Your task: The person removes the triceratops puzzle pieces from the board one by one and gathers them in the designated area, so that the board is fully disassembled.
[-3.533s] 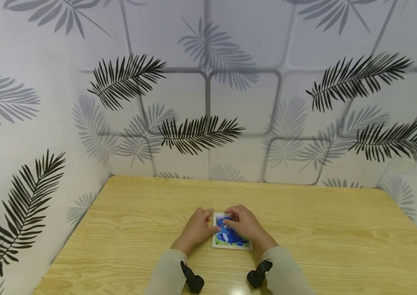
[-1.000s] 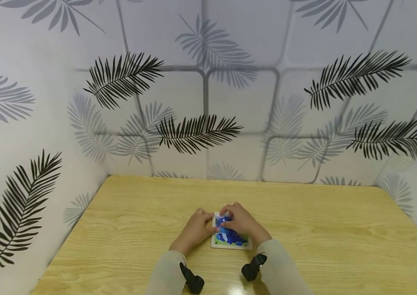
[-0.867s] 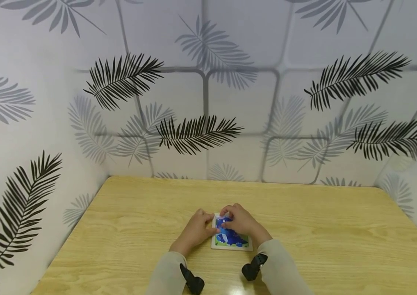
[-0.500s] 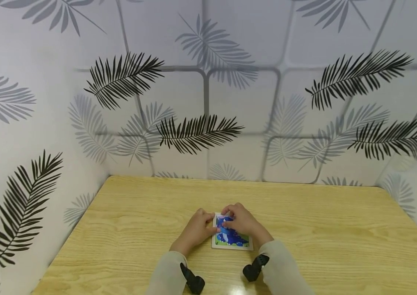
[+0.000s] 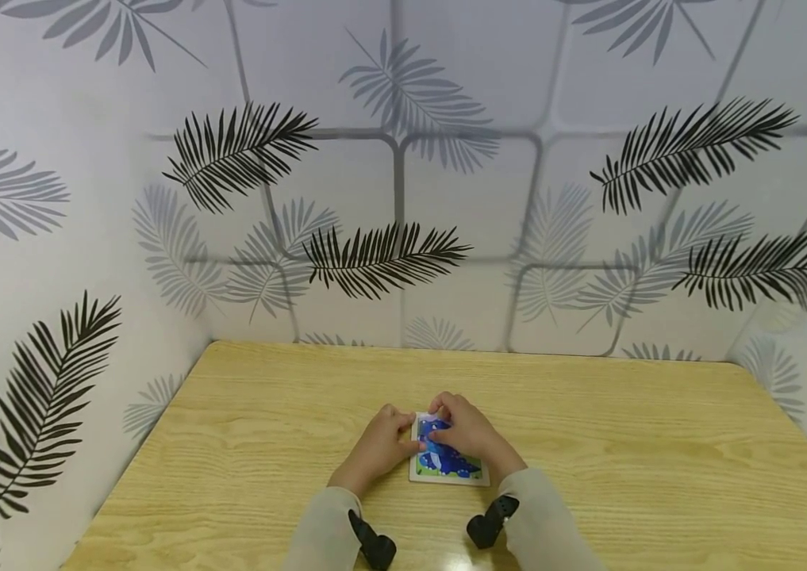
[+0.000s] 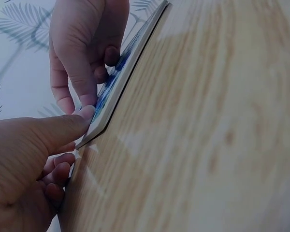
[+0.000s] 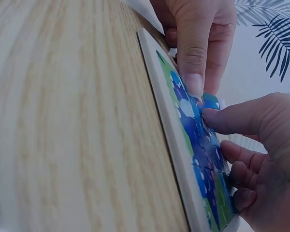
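A small jigsaw puzzle with a blue dinosaur picture lies in a pale tray frame on the table. Seams between its pieces show in the right wrist view. My left hand holds the frame's left side, its thumb over the rim and the other fingers bent beside the edge. From the right, my right hand reaches over the puzzle's upper part. Its thumb presses on the pieces and its bent fingers sit at the far edge, the two thumbs close together.
The puzzle sits near the middle of a light wood-grain table. Behind it and at the sides stands a pale wall covering with leaf prints. Black wrist cameras are strapped over light sleeves.
Since the oldest frame, my right hand has shifted slightly left, and its index finger has come nearer the tray's upper left. My left hand and the puzzle stay almost in place.
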Available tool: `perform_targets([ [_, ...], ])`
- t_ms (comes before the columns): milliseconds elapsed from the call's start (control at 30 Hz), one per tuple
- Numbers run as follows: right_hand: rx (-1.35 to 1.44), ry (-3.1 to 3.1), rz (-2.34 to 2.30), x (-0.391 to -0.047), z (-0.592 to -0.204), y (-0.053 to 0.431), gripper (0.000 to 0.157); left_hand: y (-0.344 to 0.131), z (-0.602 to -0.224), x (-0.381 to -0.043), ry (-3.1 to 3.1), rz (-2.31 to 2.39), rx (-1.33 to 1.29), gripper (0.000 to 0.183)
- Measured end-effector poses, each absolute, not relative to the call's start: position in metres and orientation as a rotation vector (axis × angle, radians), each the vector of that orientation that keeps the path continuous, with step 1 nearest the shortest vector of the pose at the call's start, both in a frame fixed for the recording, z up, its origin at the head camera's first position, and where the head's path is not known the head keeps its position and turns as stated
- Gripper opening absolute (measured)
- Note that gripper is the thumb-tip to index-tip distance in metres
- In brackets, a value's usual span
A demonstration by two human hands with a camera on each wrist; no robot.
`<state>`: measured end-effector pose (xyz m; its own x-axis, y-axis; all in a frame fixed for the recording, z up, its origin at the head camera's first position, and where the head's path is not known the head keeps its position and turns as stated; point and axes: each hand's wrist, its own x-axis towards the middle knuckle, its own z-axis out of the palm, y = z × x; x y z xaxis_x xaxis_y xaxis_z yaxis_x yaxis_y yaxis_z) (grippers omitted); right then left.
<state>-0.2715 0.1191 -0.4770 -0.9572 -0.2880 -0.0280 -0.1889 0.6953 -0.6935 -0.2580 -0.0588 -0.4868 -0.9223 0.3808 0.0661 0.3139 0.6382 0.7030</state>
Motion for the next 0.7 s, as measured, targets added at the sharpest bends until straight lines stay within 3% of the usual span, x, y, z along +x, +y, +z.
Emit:
perform_targets([
  [267, -0.181, 2.823, -1.235, -0.267, -0.478, 0.116, 0.005, -0.058, -0.489, -0.258, 2.759, 1.173, 0.598, 0.055],
  [700, 0.113, 2.653, -1.666, -0.278, -0.479, 0.148, 0.008, -0.056, -0.487, -0.258, 2.736, 1.16, 0.492, 0.058],
])
